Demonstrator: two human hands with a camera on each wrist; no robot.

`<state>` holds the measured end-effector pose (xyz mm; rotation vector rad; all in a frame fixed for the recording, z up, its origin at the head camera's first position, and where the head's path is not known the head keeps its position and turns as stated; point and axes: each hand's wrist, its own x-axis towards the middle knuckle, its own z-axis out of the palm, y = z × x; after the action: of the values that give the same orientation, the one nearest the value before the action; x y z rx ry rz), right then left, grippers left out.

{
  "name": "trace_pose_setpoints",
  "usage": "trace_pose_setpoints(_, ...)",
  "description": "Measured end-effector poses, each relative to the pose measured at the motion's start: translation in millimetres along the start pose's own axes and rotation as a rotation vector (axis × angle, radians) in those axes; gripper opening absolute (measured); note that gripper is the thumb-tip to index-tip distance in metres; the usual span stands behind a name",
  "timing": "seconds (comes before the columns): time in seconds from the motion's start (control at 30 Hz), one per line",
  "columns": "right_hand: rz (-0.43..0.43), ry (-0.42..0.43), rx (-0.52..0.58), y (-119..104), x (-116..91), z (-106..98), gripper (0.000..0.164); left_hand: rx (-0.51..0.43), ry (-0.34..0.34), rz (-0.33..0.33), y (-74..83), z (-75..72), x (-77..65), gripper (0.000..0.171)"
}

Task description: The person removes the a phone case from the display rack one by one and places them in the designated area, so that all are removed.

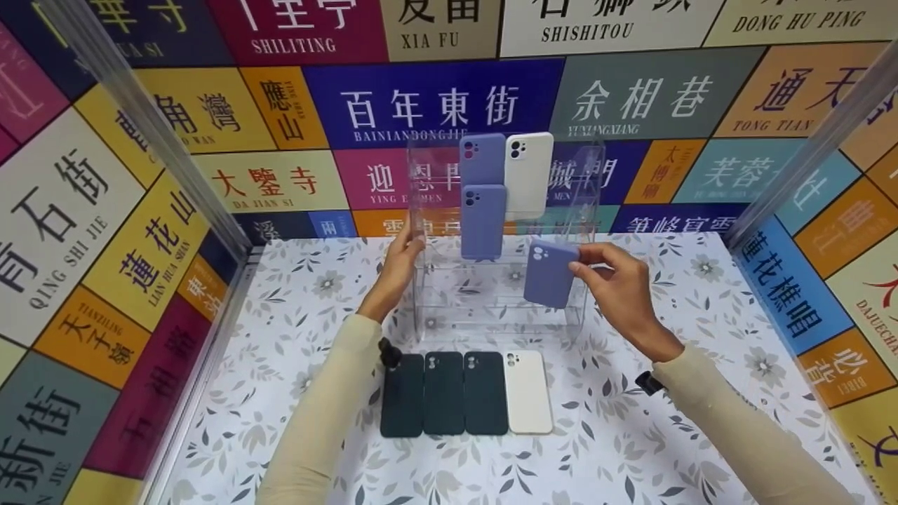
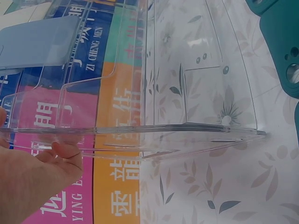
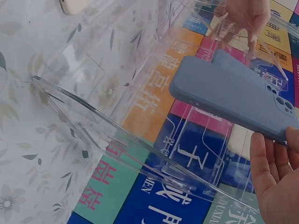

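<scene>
The right hand (image 1: 617, 273) pinches a lavender-blue phone case (image 1: 551, 277) between thumb and fingers at the case's right edge. This case is in front of the lower right portion of a clear display stand (image 1: 438, 284), slightly tilted, with its camera cutouts at the upper left; contact between case and stand cannot be determined. The left hand (image 1: 396, 270) grips the left side panel of the stand, its fingertips curled at the panel edge in the left wrist view. The stand is transparent and tiered, and carries three cases: an upper lavender-blue case (image 1: 482, 158), a white case (image 1: 529, 172) immediately to its right, and a lower lavender-blue case (image 1: 482, 224) that overlaps the bottom of the upper one. On the tabletop (image 1: 617, 449), in front of the stand, four further cases lie in one row, side by side: three dark green cases (image 1: 445, 393) at the left and centre, and a cream case (image 1: 530, 393) at the right end. The tabletop surface bears a grey leaf-and-flower print. Behind the stand, a wall (image 1: 435, 105) of multicoloured panels displays Chinese characters with romanised names. Both forearms are covered by beige sleeves (image 1: 744, 421)
</scene>
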<state>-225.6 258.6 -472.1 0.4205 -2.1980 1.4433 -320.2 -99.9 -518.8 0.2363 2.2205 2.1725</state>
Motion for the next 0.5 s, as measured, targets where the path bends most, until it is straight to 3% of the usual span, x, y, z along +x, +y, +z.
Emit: trace_pose_setpoints(0.5,0.038,-0.022,-0.038,-2.2,-18.1,-0.4,0.021,0.024,-0.019,0.02,-1.5,-2.1,-0.3,0.072)
